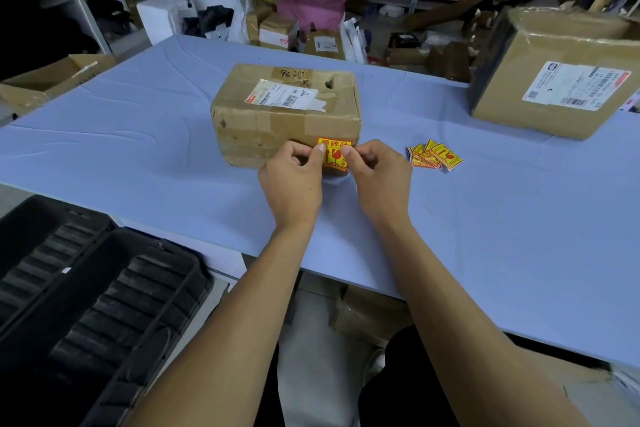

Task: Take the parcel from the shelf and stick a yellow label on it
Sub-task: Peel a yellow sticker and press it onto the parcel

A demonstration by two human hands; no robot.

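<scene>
While parcel [286,114] sits mid-desk [138,135], off shelf, both hands work yellow label [333,152] at its near face, lower right. Left hand [292,180] and right hand [379,177]: fingers [320,153] pinching label edges, thumbs on top. Whether label already stuck flat: cannot tell. Best approach: anchor top edge, smooth downward from centre outward, avoid creases, press corners onto cardboard. Spare labels [434,157] lie just right of parcel.

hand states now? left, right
Left hand: closed, pinching the yellow label against the parcel.
Right hand: closed, pinching the same label's right edge.
</scene>
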